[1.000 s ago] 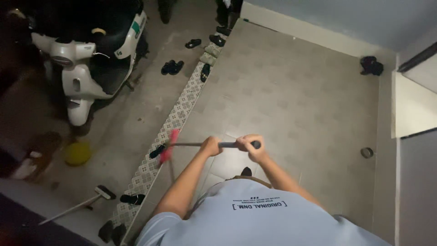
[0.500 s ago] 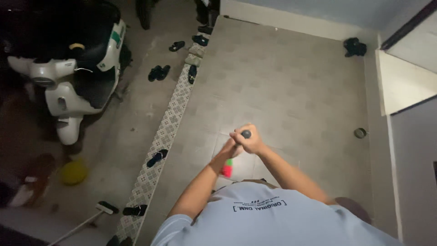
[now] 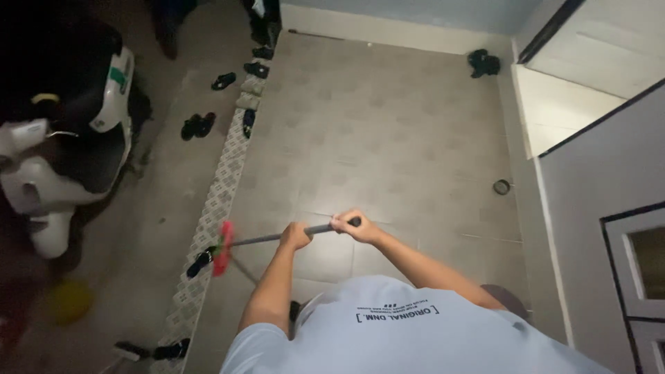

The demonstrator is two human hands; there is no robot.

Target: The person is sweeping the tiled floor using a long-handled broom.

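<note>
Both fists are wrapped tight on the broom handle (image 3: 291, 235): right hand (image 3: 353, 227) at the top end, left hand (image 3: 296, 235) just below it. The shaft runs out leftward to the red broom head (image 3: 223, 248), down by the patterned tile strip (image 3: 218, 201), beside a black sandal (image 3: 199, 262). The grey tiled floor (image 3: 388, 138) shows no obvious debris; how much is swept, I can't tell in this dim light.

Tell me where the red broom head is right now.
In the head view the red broom head sits left of both hands, at the edge of the patterned tile strip, right beside a dark sandal.
</note>
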